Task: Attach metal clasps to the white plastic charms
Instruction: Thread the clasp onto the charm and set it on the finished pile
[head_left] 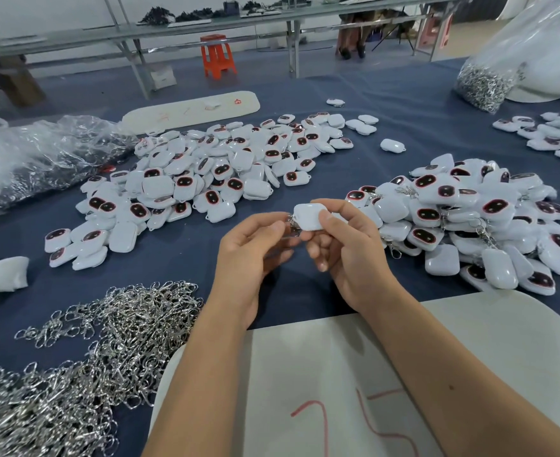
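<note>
My right hand (344,245) pinches a white plastic charm (309,216) above the blue table, its plain back facing me. My left hand (252,245) pinches a small metal clasp (292,222) at the charm's left edge; the clasp is mostly hidden by my fingers. A big heap of loose charms (212,173) with dark red-rimmed faces lies beyond my hands. A second heap of charms (476,219) on the right has clasps hanging from several of them. A pile of loose metal clasps (83,351) lies at the near left.
A white board (354,384) with red marks lies under my forearms. Clear plastic bags (34,156) sit at the left, and a bag of clasps (484,82) at the far right. A smaller charm group (549,133) lies far right. An orange stool (217,56) stands beyond the table.
</note>
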### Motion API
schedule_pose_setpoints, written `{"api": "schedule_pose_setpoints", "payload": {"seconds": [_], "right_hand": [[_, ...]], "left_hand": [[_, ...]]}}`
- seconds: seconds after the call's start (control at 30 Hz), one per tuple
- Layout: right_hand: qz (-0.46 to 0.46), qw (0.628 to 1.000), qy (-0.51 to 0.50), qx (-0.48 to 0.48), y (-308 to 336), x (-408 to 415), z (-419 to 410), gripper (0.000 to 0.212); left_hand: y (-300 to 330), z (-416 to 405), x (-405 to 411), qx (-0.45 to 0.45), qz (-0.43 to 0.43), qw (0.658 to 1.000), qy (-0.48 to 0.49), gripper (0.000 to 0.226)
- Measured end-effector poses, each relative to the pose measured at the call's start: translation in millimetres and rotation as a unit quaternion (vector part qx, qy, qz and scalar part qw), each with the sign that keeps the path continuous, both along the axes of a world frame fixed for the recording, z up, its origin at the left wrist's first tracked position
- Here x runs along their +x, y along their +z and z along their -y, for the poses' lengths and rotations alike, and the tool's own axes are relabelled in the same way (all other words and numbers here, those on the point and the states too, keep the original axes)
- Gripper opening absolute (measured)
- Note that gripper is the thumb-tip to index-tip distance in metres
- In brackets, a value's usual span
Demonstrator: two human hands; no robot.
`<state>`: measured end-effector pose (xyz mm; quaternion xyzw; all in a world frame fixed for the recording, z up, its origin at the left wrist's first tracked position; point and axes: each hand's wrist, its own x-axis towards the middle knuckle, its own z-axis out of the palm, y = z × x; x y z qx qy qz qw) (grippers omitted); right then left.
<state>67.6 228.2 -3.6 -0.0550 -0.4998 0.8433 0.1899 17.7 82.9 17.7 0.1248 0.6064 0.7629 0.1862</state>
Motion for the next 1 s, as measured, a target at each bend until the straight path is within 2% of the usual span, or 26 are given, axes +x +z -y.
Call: {"api": "schedule_pose_setpoints", "payload": {"seconds": [0.1,0.27,0.37,0.5,0.6,0.7,0.77,0.8,0.9,1.0], "right_hand": [[0.004,1.0,0.002,-0.002,1,1,0,0.014],[0.013,1.0,0.004,0.001,1,0,1,0.012],[0.019,1.0,0.006,0.01,1,-1,1,0.01],[0.016,1.0,-0.005,0.016,0,0,1,0.01],[0.016,0.999,-0.021,0.03,-1,0,2,0.012],[0.014,0.998,-0.037,0.052,-2,0,3,0.012],[0.014,0.997,-0.045,0.056,-2,1,3,0.012],[0.014,0.997,-0.047,0.052,-1,1,4,0.012],[0.023,0.998,-0.047,0.036,0,0,3,0.011],[0.047,0.998,-0.04,0.02,2,-2,2,0.019]], "left_hand": [[-3,-4,3,-0.016,-0.053,0.998,0.024,0.021],[-6,-9,3,0.0,-0.058,0.996,0.063,0.021],[-9,-10,1,-0.029,-0.106,0.989,0.099,0.02],[-12,-12,2,-0.122,-0.228,0.955,0.143,0.022],[-13,-11,2,-0.187,-0.325,0.912,0.165,0.021],[-13,-10,1,-0.237,-0.361,0.884,0.179,0.021],[-14,-12,1,-0.248,-0.327,0.895,0.176,0.021],[-14,-13,1,-0.234,-0.279,0.917,0.164,0.021],[-13,-15,2,-0.107,-0.082,0.986,0.095,0.02],[-9,-15,3,-0.006,0.028,0.997,0.065,0.022]]}}
